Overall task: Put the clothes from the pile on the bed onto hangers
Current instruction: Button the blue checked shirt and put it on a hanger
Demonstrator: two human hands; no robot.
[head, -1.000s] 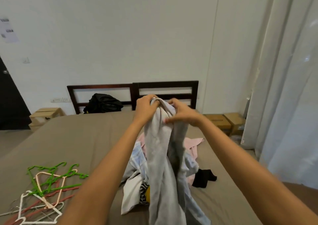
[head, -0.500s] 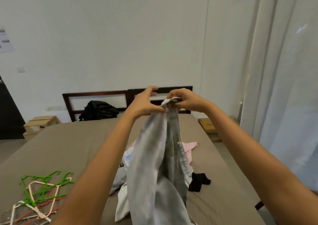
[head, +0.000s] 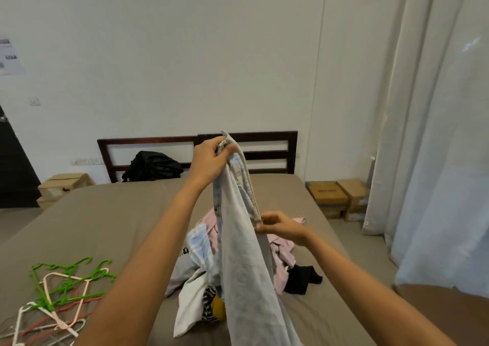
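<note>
A pair of pale blue jeans point(head: 246, 261) hangs in front of me over the bed point(head: 100, 221). My left hand point(head: 211, 160) grips the waistband at the top, held high. My right hand point(head: 281, 226) is lower and pinches the edge of the jeans at mid height. Behind the jeans lies the pile of clothes point(head: 201, 271), with pink, white, striped and black pieces. Several plastic hangers point(head: 60, 295), green, pink and white, lie tangled on the bed at the lower left.
A dark wooden headboard point(head: 158, 144) stands at the far end with a black bag point(head: 152, 165) against it. Cardboard boxes point(head: 338, 194) sit on the floor at the right of the bed, another box point(head: 63, 184) at the left. White curtains point(head: 434, 134) hang on the right.
My right hand left the waistband and dropped down along the jeans' edge. My left hand kept its grip at the top.
</note>
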